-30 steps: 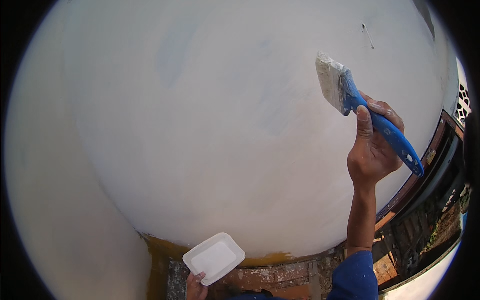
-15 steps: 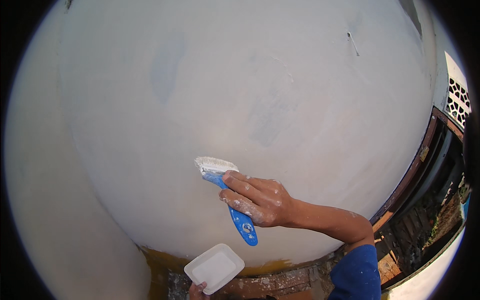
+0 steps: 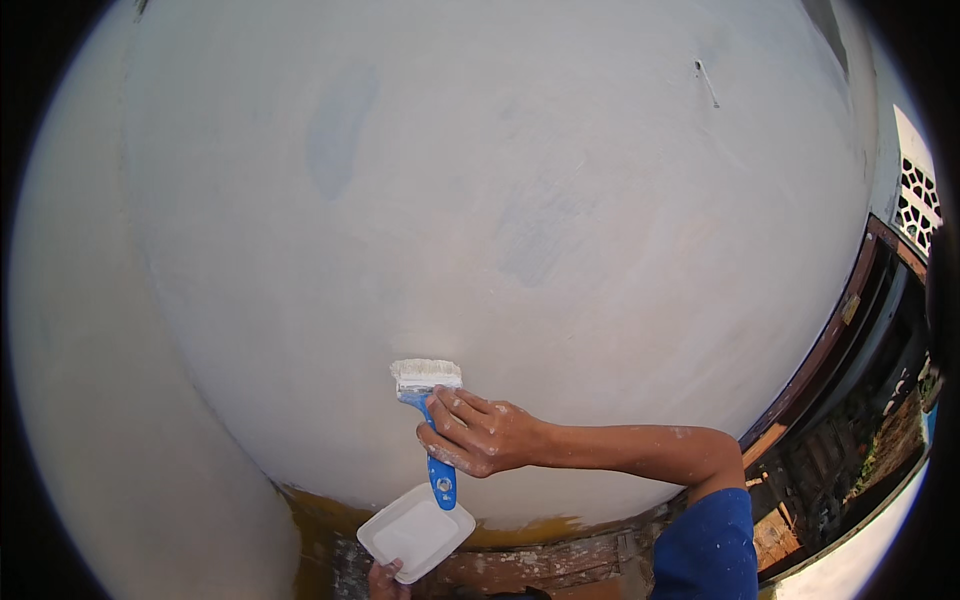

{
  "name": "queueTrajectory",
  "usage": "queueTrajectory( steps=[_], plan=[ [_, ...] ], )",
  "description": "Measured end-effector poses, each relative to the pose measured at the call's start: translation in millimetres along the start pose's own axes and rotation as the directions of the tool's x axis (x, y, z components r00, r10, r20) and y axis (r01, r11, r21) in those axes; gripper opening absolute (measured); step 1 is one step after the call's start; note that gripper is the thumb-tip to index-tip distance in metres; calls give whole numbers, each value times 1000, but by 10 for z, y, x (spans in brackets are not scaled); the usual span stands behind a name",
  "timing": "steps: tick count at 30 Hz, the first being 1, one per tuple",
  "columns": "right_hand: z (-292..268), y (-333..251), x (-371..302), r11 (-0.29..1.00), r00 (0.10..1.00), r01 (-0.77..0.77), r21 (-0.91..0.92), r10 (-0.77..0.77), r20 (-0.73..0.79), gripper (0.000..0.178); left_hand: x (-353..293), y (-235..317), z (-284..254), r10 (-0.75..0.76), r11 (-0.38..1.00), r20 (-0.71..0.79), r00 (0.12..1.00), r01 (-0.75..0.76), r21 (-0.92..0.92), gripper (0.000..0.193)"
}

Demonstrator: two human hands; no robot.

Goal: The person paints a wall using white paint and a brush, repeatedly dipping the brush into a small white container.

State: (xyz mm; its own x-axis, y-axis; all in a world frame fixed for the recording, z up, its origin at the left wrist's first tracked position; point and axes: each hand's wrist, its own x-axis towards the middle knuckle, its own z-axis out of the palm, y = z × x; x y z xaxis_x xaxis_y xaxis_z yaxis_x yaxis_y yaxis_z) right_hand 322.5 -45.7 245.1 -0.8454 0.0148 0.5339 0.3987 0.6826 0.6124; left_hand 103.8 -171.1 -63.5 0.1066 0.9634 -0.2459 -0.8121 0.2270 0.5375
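A paintbrush [image 3: 443, 470] with a blue handle and white-coated bristles is pinched in my right hand [image 3: 482, 432]. Its bristles point up at the pale wall [image 3: 560, 330]; whether they touch it I cannot tell. White specks of paint dot the fingers. Lower down, my left hand [image 3: 388, 580] grips the edge of a shallow white tray [image 3: 420, 530], tilted so that its inside shows. The brush handle's lower end overlaps the tray's upper rim in view.
Bluish-grey patches [image 3: 545, 235] mark the wall, and a small hook-like piece [image 3: 707, 82] sticks out at upper right. A yellow-brown band [image 3: 540, 535] runs along the wall's base. On the right are a brown frame [image 3: 835, 330] and a patterned vent [image 3: 916, 195].
My right hand and the paintbrush have moved down and slightly left, with the handle now more upright. The tray has shifted a little left in my left hand.
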Motion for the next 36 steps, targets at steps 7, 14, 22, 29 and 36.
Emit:
queueTrajectory(
  steps=[7,14,22,29,36],
  plan=[
    [-1226,1263,620,758,845,-401,-515,89,-527,24,-98,138,-51,64,996,-70,995,-60,59,56],
    [-187,425,209,876,996,13,-482,-51,-66,12,15,11,-51,-9,1000,-50,999,8,-9,54],
    [-882,729,439,895,910,-237,-378,69,-408,17,28,-25,-189,36,998,33,999,-38,45,50],
    [-672,1064,421,736,968,-146,-662,-33,-250,8,-8,-63,-46,8,999,47,999,-10,40,51],
    [160,-932,-316,722,880,-438,535,467,90,34,22,-46,159,-25,986,5,1000,24,162,54]
  ],
)
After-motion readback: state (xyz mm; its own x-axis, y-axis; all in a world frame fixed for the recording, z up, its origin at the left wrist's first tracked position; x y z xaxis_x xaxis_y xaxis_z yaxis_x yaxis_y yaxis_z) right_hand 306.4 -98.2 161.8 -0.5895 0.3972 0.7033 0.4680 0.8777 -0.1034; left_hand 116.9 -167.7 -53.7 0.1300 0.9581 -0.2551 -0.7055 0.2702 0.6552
